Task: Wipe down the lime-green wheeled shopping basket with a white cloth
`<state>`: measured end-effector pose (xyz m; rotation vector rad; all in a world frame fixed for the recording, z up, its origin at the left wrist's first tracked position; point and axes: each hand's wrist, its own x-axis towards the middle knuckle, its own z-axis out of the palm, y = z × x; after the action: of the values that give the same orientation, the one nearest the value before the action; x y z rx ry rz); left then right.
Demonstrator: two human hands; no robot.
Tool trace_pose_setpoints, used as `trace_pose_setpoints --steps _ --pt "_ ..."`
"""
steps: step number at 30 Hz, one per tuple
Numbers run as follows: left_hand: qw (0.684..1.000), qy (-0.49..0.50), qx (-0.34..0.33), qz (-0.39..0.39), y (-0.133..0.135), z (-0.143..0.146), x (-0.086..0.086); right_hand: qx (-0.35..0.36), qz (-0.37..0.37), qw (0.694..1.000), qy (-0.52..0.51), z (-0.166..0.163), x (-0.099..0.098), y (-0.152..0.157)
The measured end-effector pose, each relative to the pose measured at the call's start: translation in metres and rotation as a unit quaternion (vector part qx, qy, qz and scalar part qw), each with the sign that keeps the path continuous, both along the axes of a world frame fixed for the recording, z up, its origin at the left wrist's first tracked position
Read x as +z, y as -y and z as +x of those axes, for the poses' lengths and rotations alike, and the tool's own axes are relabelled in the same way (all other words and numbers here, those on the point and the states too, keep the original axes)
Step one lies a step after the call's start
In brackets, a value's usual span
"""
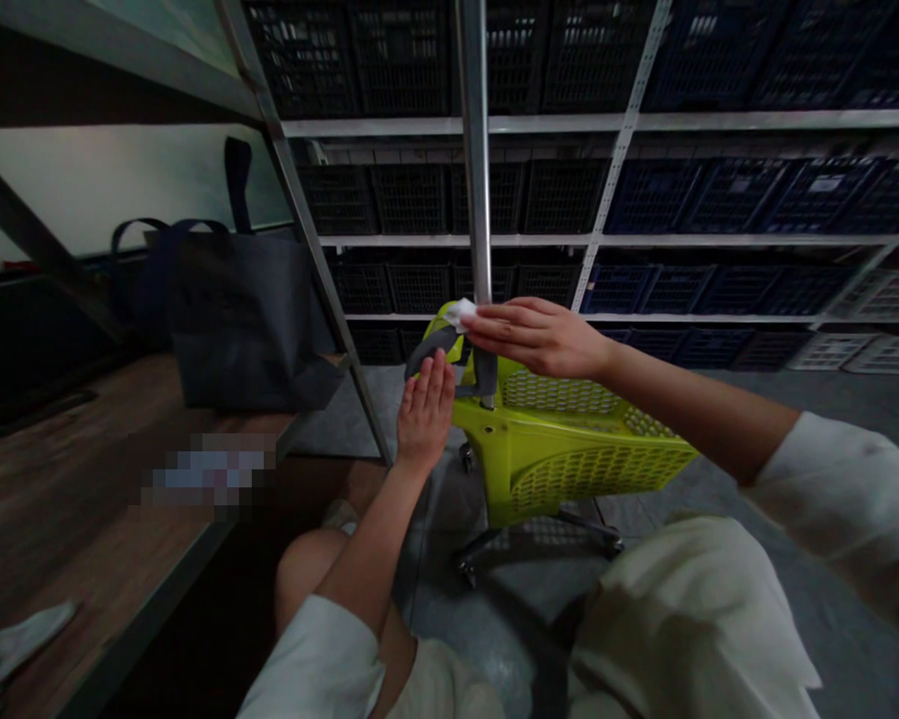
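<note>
My right hand (543, 338) reaches in from the right with its fingers stretched out together. A crumpled white tissue (460, 315) is under its fingertips, pressed against the handle end of a lime-green shopping cart (498, 459). My left hand (426, 414) lies flat, fingers straight, against the cart's dark grey handle (431, 350). Whether its thumb goes round the handle is hidden. A metal pole (475, 170) rises from the cart's handle end, close to my right fingers. The cart's perforated basket extends to the right, under my right forearm.
To the left, a wooden bench (112, 419) in a metal frame bears a dark tote bag (240, 320), a blurred-out item and a pale cloth (22, 639). Shelves with many dark crates (486, 195) line the back. The cart stands on grey floor tiles (494, 639) by my knees.
</note>
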<state>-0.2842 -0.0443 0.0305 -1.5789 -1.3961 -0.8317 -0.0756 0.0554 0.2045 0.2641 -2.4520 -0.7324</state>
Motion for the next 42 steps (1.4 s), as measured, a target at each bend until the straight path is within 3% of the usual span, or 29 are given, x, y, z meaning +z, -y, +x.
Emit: trace_pose_setpoints --steps 2,5,8,10,15,17,22,24,28,30,35,37,42 --pt "1.000 0.015 -0.009 -0.012 0.000 0.000 -0.001 -0.028 0.034 0.999 -0.010 -0.001 -0.004 0.002" --pt "1.000 0.021 -0.017 -0.017 0.000 0.000 0.000 -0.065 0.042 0.997 -0.002 0.003 -0.026 0.004" --pt "1.000 0.004 -0.007 0.003 0.000 0.000 0.001 -0.027 0.045 0.997 0.050 0.010 -0.056 0.004" --pt "1.000 -0.002 -0.006 0.011 -0.001 0.000 0.001 0.011 0.045 0.995 0.088 0.013 -0.065 0.003" --pt "1.000 0.009 -0.012 -0.003 -0.001 -0.001 0.000 -0.034 0.013 0.999 0.039 0.008 -0.031 -0.003" --pt "1.000 0.006 -0.010 0.000 -0.001 -0.001 0.000 -0.038 0.009 0.999 0.023 0.006 -0.027 -0.003" --pt "1.000 -0.011 0.009 0.008 0.000 0.000 0.003 0.017 -0.014 0.995 0.098 0.014 -0.069 -0.001" --pt "1.000 -0.016 0.011 0.013 0.000 0.000 0.004 0.026 -0.017 0.994 0.105 0.015 -0.071 -0.002" --pt "0.999 -0.023 0.011 0.031 0.000 -0.001 0.005 -0.001 -0.022 1.000 0.010 0.007 -0.034 -0.007" --pt "0.999 -0.024 0.011 0.032 0.000 -0.001 0.004 -0.016 -0.018 1.000 -0.020 0.004 -0.024 -0.008" --pt "1.000 -0.012 0.008 0.006 0.001 -0.002 0.001 0.014 0.001 0.998 0.063 0.014 -0.063 -0.004" --pt "1.000 -0.012 0.009 -0.004 0.000 -0.002 0.001 0.028 0.000 0.995 0.096 0.017 -0.069 -0.003" --pt "1.000 -0.005 0.005 -0.012 0.000 -0.002 0.000 -0.012 -0.019 1.000 0.017 0.008 -0.032 -0.006"
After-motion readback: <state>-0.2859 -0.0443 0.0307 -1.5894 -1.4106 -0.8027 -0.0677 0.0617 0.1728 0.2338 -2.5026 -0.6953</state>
